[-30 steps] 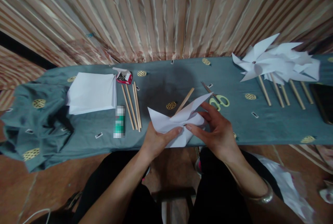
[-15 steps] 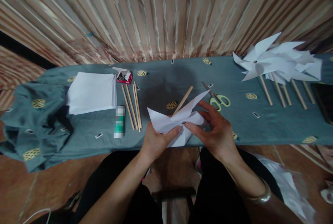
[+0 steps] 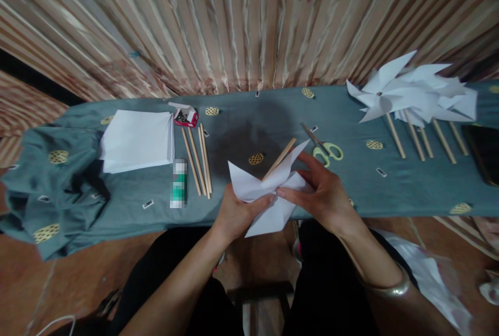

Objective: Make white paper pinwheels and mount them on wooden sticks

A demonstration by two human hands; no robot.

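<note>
A white paper pinwheel (image 3: pixel 268 216) is between my two hands above the front edge of the cloth-covered table. My left hand (image 3: pixel 237 211) grips it from the left, thumb pressed near the centre. From the right, my right hand (image 3: pixel 315 190) pinches it, the thumb at the middle and the fingers behind a blade. A wooden stick (image 3: pixel 281 156) sticks out beyond the blades, away from me; its lower end is hidden behind the paper. Scissors with light green handles (image 3: pixel 327 152) lie just past my right hand.
Left on the table (image 3: pixel 132 195) are a stack of white paper (image 3: pixel 136 138), a small red box of pins (image 3: pixel 186 116), several wooden sticks (image 3: pixel 197 164) and a green-and-white tube (image 3: pixel 179 185). Finished pinwheels (image 3: pixel 413 91) lie at the right, beside a dark flat object (image 3: pixel 483 151).
The pinwheel has turned and tilted in my hands, with one blade now pointing lower toward me. Its stick has shifted slightly right. Both hands keep their hold.
</note>
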